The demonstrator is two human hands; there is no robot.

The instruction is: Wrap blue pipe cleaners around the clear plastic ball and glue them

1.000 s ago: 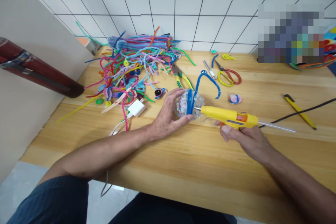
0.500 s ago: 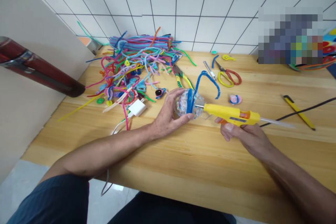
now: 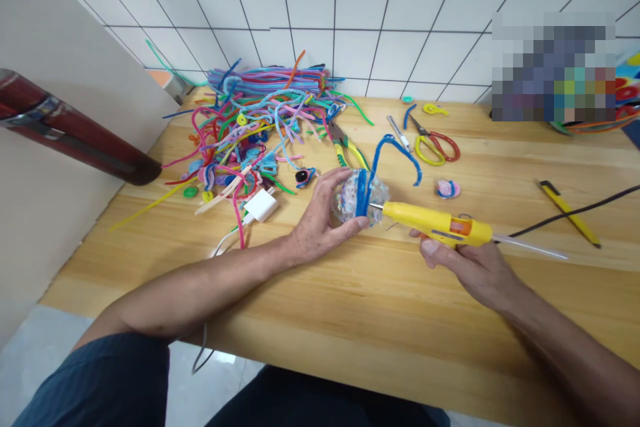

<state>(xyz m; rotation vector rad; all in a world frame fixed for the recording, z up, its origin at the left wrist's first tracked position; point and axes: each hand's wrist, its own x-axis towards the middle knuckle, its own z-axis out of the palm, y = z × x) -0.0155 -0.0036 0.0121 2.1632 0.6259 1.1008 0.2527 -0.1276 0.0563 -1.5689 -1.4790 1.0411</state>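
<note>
My left hand [image 3: 320, 220] grips a clear ball [image 3: 350, 201] filled with coloured bits, resting on the wooden table [image 3: 350, 307]. A blue pipe cleaner [image 3: 395, 150] is wrapped around the ball and arches up to the right. My right hand [image 3: 465, 263] holds a yellow glue gun [image 3: 435, 223] by its handle. The gun's metal nozzle touches the right side of the ball, beside the blue wrap. A clear glue stick [image 3: 530, 245] sticks out of the gun's back.
A heap of coloured pipe cleaners [image 3: 260, 120] fills the far left. Pliers [image 3: 347, 147], scissors [image 3: 435, 143], a white charger [image 3: 260, 205], a yellow utility knife [image 3: 570, 210], a black cord [image 3: 575, 213] and a small pink-blue coil [image 3: 447, 188] lie around. A dark red bar [image 3: 75, 137] juts in from the left.
The glue gun rose slightly half a second ago, then dipped back, its nozzle staying at the ball. My left hand and the ball have hardly moved.
</note>
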